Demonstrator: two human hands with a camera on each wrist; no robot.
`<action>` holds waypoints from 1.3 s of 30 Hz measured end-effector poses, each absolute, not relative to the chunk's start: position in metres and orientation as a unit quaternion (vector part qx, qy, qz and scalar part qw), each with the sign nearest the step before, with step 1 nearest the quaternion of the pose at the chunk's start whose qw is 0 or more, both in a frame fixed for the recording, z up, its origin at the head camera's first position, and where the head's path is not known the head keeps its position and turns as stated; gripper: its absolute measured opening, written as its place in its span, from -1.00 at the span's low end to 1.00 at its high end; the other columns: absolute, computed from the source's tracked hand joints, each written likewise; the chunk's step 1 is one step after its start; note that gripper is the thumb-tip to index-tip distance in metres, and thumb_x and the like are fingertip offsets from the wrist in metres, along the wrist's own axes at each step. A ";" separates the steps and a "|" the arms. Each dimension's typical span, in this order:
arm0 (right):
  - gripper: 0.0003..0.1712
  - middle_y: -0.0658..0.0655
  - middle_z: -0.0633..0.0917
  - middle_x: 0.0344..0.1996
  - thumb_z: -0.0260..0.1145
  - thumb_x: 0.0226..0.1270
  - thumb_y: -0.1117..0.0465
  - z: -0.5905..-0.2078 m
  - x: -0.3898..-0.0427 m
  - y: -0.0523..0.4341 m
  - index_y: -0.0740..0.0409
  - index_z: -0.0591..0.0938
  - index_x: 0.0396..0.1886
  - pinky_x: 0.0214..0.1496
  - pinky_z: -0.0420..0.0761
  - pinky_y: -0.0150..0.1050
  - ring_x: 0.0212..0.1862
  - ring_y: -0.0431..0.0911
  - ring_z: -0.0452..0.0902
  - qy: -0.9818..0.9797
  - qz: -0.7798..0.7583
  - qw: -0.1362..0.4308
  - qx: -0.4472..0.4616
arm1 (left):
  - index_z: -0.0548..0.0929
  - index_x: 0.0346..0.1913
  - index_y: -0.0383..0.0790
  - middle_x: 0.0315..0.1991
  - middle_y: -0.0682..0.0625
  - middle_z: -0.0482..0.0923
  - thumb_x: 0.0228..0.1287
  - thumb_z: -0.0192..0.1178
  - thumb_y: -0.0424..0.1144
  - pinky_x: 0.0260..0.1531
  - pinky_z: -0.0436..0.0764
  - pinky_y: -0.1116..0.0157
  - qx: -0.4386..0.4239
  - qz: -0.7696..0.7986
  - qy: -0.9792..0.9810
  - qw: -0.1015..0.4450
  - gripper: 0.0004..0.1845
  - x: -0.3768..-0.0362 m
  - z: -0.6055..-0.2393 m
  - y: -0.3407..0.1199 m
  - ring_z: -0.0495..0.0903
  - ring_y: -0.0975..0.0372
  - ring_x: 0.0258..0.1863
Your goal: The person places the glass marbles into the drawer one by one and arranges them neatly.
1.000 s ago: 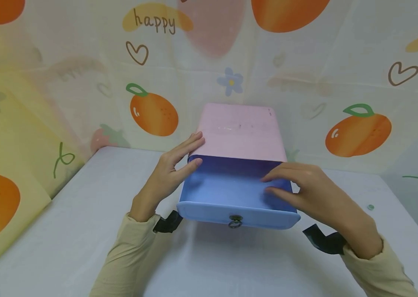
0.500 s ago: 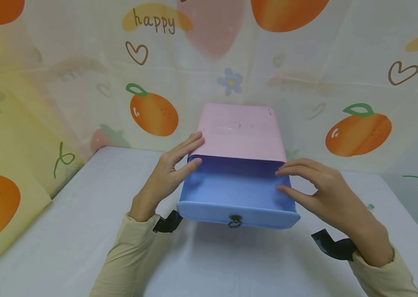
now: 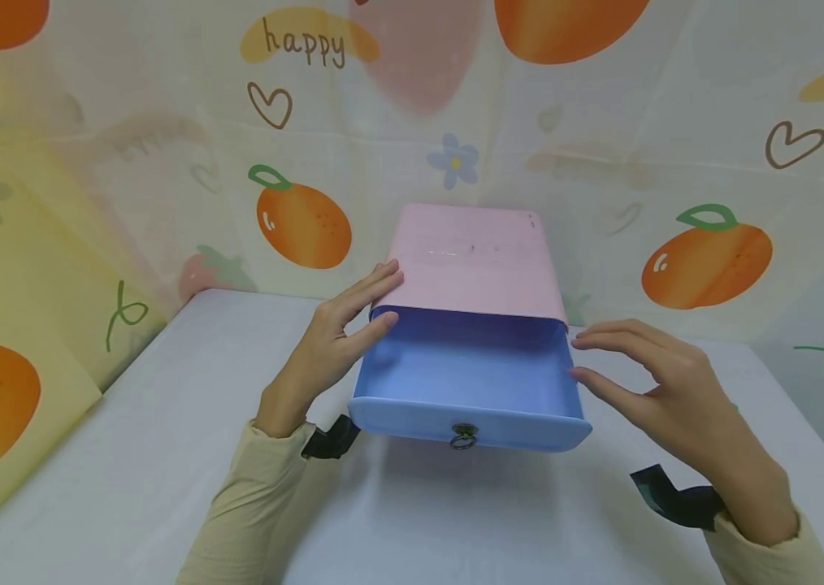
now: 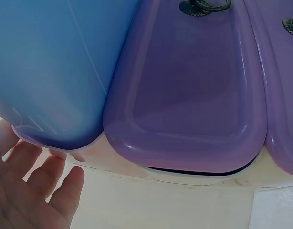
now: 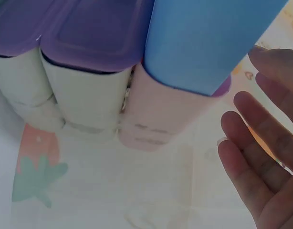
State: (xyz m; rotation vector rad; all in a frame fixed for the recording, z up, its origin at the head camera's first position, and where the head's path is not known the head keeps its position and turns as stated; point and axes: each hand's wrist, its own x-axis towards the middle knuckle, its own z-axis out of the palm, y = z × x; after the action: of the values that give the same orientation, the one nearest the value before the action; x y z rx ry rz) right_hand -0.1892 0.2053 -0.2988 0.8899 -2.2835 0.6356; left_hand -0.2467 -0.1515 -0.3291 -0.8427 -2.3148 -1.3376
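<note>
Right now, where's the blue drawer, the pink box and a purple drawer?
Blue drawer (image 3: 472,370): head view, inside floor.
Pink box (image 3: 481,268): head view, top side.
Purple drawer (image 4: 189,86): left wrist view, front panel.

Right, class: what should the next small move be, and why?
Probably bring the right hand to the front of the blue drawer and push gently: the drawer stands pulled out, that hand holds nothing, and the left hand rests against the pink casing.

Dim, diffuse light; soft shadows (image 3: 456,475).

Glossy plastic drawer (image 3: 397,420), metal ring (image 3: 463,439)
</note>
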 end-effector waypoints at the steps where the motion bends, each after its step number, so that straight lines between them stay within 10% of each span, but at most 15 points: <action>1: -0.39 0.05 0.77 -0.13 0.63 -0.23 0.43 -0.300 -0.189 0.207 0.08 0.74 -0.04 0.16 0.36 -0.75 -0.02 -0.14 0.65 -0.860 0.239 0.301 0.334 | 0.43 0.43 -0.07 0.50 0.12 0.28 0.41 0.16 -0.26 0.51 0.23 0.08 -0.297 -0.470 -0.814 0.168 -0.46 -0.247 -0.329 -0.151 0.15 0.32 0.54; 9: -0.39 0.06 0.77 -0.13 0.64 -0.23 0.41 -0.306 -0.188 0.218 0.07 0.74 -0.03 0.17 0.33 -0.76 0.01 -0.31 0.60 -0.865 0.234 0.308 0.319 | 0.43 0.42 -0.05 0.50 0.13 0.28 0.41 0.16 -0.26 0.51 0.23 0.07 -0.296 -0.469 -0.815 0.170 -0.46 -0.246 -0.329 -0.151 0.15 0.33 0.54; 18: -0.43 0.07 0.77 -0.16 0.22 0.32 -0.28 -0.314 -0.195 0.230 0.08 0.74 -0.05 0.11 0.38 -0.77 0.06 -0.58 0.47 -0.853 0.250 0.319 0.329 | 0.43 0.42 -0.06 0.49 0.11 0.29 0.41 0.16 -0.27 0.51 0.24 0.10 -0.298 -0.470 -0.813 0.172 -0.47 -0.247 -0.329 -0.152 0.16 0.33 0.54; 28: -0.61 0.11 0.77 -0.16 0.57 0.03 0.32 -0.321 -0.201 0.256 0.17 0.74 -0.08 0.13 0.33 -0.80 0.07 -0.70 0.39 -0.860 0.251 0.332 0.295 | 0.43 0.43 -0.06 0.50 0.13 0.28 0.42 0.16 -0.25 0.50 0.25 0.08 -0.299 -0.468 -0.814 0.168 -0.47 -0.247 -0.329 -0.151 0.15 0.33 0.54; 39: -0.49 -0.57 0.50 -0.07 0.59 -0.14 0.48 -0.326 -0.204 0.275 0.20 0.74 -0.07 -0.03 0.38 -0.83 -0.03 -0.68 0.39 -0.870 0.259 0.340 0.245 | 0.43 0.43 -0.02 0.49 0.19 0.27 0.43 0.16 -0.20 0.50 0.25 0.13 -0.299 -0.466 -0.815 0.170 -0.48 -0.247 -0.330 -0.152 0.15 0.37 0.53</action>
State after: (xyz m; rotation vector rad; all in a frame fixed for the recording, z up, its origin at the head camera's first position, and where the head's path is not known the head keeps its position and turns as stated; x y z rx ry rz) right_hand -0.2036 0.2754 -0.3256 0.6383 -2.2659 0.6743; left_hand -0.2474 -0.1524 -0.3298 -0.8499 -2.3157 -1.3236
